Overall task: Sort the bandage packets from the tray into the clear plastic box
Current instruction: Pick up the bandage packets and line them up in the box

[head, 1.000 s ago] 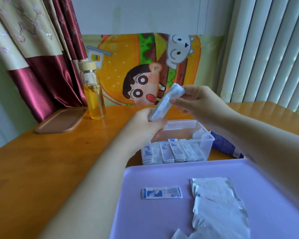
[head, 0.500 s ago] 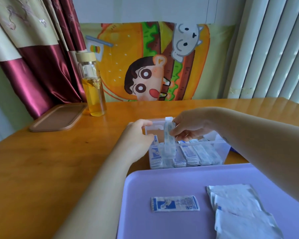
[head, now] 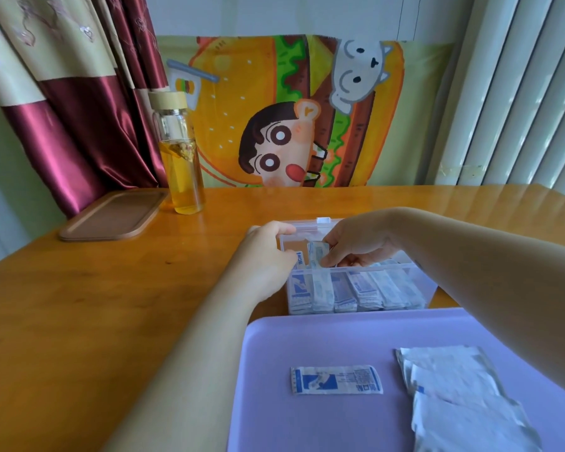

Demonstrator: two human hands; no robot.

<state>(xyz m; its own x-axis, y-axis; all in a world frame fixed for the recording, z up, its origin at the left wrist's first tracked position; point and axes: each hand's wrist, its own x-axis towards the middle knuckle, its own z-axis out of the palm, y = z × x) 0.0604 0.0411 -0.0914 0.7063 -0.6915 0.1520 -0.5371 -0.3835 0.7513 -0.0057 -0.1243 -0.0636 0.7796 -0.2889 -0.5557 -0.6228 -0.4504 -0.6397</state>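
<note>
The wooden bench point(head: 118, 314) carried everything, and the clear plastic box point(head: 429, 288) sat near its middle, lid thrown back. The purple tray point(head: 307, 337) lay just in front of the box, on the person's side. A brown board point(head: 111, 215) rested well off to the box's far left, with a glass bottle point(head: 181, 171) of amber liquid standing beside it.

Both hands were at the box, apart from each other. The left hand point(head: 266, 256) curled over the box's left end and looked to be steadying it. The right hand point(head: 359, 244) reached in from above, its fingers pinched on a bundle of packets point(head: 317, 252) that stood on edge in the box's left part, top still poking above the rim. To the right of that bundle, rows of filed packets point(head: 366, 288) leaned against the box's front wall.

In front of the box, on the tray, a loose pile of white packets point(head: 454, 399) lay toward the right and a single printed packet point(head: 336, 380) lay flat toward the left.

The step in hand looked like seating the bundle among the filed rows. The next move would call for pressing it fully down, letting go without tipping its neighbours, then reaching back for what remained on the tray; the sorting seemed well along but unfinished.
</note>
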